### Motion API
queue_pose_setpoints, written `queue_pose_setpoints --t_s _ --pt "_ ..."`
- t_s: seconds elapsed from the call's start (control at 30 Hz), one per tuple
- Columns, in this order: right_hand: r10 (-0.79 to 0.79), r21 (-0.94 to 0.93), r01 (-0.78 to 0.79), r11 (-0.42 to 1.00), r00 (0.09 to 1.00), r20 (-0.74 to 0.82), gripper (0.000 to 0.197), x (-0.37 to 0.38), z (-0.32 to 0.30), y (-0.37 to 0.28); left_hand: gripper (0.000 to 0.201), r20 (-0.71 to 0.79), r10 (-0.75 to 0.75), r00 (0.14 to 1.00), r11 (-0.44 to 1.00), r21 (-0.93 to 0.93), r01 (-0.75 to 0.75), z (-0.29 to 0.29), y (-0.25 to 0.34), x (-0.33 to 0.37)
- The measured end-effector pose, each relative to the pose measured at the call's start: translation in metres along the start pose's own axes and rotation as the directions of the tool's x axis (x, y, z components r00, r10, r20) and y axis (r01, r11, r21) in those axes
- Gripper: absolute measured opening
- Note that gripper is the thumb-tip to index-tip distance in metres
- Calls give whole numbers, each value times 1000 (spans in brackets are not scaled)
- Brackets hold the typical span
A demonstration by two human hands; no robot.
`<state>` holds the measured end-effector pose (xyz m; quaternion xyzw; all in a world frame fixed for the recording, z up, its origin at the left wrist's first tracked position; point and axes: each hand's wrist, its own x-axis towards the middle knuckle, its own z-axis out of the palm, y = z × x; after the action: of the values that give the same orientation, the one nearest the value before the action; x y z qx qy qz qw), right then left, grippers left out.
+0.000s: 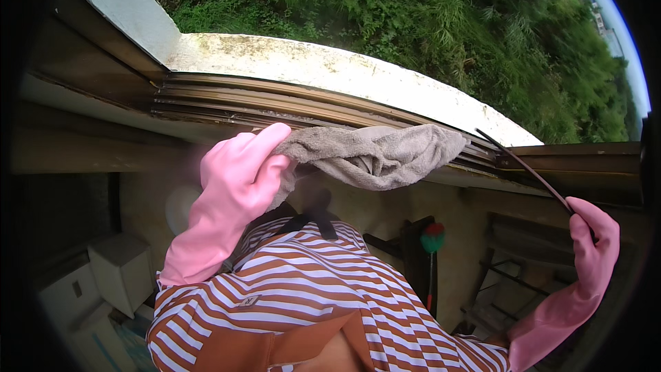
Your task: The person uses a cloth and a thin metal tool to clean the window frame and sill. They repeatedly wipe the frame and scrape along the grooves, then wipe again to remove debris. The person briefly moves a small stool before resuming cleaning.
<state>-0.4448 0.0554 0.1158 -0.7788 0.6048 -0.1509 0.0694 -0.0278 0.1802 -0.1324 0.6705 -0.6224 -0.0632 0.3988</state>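
Grey cloth (pixel 396 155) before the window track (pixel 275 101) looks soft and light, best held at its left end, where the left hand (pixel 242 176) grips it; the right hand (pixel 593 234) pinches a thin rod (pixel 528 168).

Two grips are in view: one left grip (pixel 242 169) and one right grip (pixel 596 238). Two pink gloves (pixel 196 255), one to each. One grey cloth (pixel 392 155) in the left — one thin dark rod (pixel 529 169) in the right. One striped garment (pixel 310 282), bearing one small label (pixel 248 301). One dark knotted tie (pixel 318 219). One brush-like tool (pixel 432 239), with one round head in two colours, red and green. One pale ledge (pixel 303 62). One window track (pixel 275 103) with several parallel rails — their exact number cannot be told. Two brown frame sections (pixel 578 162), one at each end. At least one pale box (pixel 122 262). The plants (pixel 330 0) outside are too dense to number.
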Motion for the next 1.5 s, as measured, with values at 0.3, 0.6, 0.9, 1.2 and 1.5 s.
queue_pose_setpoints --t_s 0.3,0.6,0.9,1.2,1.5 --pt "-4 -133 48 990 950 312 27 39 62 -46 36 30 0 1000 999 -51 2 -3 -20 -9" --pt "17 -37 1 999 879 476 24 49 110 -72 34 -136 -56 989 977 195 82 -46 -40 0" --pt "-173 47 197 979 696 697 21 81 182 -179 10 -108 -154 982 934 310 180 -52 -77 34" --pt "-235 565 -701 436 517 823 38 -1 243 -109 31 -336 136 932 978 -104 -180 -51 -50 26" --pt "-191 814 -455 361 819 542 52 -9 224 -95 36 -330 -8 944 1000 -14 3 -48 -42 -49"
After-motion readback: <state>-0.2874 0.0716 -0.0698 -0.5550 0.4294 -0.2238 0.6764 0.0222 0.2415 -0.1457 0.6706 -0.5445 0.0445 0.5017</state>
